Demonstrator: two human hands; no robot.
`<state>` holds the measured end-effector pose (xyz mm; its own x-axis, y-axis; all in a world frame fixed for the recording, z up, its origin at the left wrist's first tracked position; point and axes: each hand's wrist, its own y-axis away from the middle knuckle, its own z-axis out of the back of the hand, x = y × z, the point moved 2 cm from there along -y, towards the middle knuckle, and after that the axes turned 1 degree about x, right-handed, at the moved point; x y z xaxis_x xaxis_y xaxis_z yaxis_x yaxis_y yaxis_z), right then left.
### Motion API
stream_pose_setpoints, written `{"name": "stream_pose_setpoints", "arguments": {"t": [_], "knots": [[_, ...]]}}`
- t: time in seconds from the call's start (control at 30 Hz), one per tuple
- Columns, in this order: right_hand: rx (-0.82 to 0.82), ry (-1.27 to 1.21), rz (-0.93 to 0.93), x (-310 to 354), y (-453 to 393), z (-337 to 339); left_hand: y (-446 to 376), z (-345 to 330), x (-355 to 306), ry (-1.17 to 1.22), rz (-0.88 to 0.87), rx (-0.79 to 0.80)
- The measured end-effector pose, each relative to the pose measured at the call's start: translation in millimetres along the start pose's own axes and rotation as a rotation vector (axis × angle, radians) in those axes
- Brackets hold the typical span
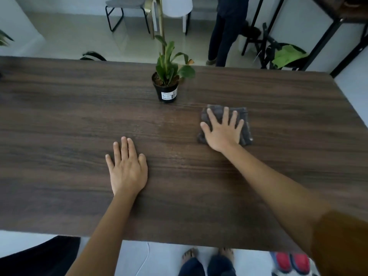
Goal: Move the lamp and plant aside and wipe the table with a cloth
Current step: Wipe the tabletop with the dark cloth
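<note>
A dark wooden table (59, 116) fills the view. A small green plant in a black pot (167, 90) stands near the far edge, at the middle. To its right and nearer lies a folded grey cloth (245, 134). My right hand (223, 130) lies flat on the cloth with its fingers spread and straight. My left hand (127, 168) rests flat on the bare wood, left of the cloth, fingers straight. No lamp stands on the table; a thin gold pole (161, 18) rises behind the plant, beyond the far edge.
Beyond the far edge are chairs (123, 8), a standing person's legs (225, 36), a black stool (253, 36) and a metal rack (342, 26) at the right. My bare feet (209, 255) and red shoes (290, 261) are on the floor below the near edge.
</note>
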<state>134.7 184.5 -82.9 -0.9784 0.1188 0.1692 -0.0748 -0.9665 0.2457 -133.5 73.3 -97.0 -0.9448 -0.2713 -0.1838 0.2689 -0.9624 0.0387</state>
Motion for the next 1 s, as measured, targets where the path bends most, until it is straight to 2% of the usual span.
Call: {"name": "stream_pose_setpoints", "arguments": {"t": [0.07, 0.13, 0.23, 0.3, 0.43, 0.53, 0.6, 0.67, 0.73, 0.8, 0.87, 0.93, 1.0], "knots": [[0.004, 0.04, 0.274, 50, 40, -24, 0, -1, 2, 0.0, -0.002, 0.01], [-0.042, 0.036, 0.519, 67, 95, -42, 3, -1, 3, -0.002, -0.015, 0.018], [-0.033, 0.061, 0.738, 17, 146, -47, 4, 0, 4, 0.006, -0.026, 0.008], [-0.028, 0.08, 0.676, -37, 143, -37, 4, -1, 3, 0.009, -0.026, 0.006], [-0.041, 0.099, 0.211, -94, 73, -3, 4, 0, 0, 0.015, -0.022, -0.009], [-0.027, 0.029, -0.056, -72, 8, 13, 5, 1, -1, 0.017, -0.01, -0.009], [0.007, -0.012, -0.106, -32, -21, 14, 4, 2, -2, 0.023, -0.002, -0.008], [0.035, 0.01, 0.018, 21, -25, 3, 3, 1, -1, 0.017, -0.002, -0.005], [0.003, 0.077, 0.276, 61, 1, -15, 2, 0, 1, 0.022, 0.002, -0.007], [-0.055, 0.096, 0.559, 68, 48, -30, 3, -2, 2, 0.027, 0.001, -0.019], [-0.036, 0.115, 0.771, 45, 81, -33, 4, -2, 1, 0.029, -0.006, -0.027], [0.015, 0.128, 0.841, 21, 77, -27, 2, -3, 1, 0.044, 0.0, -0.023], [-0.008, 0.148, 0.799, 16, 47, -18, 2, -3, 1, 0.045, 0.002, -0.024]]}}
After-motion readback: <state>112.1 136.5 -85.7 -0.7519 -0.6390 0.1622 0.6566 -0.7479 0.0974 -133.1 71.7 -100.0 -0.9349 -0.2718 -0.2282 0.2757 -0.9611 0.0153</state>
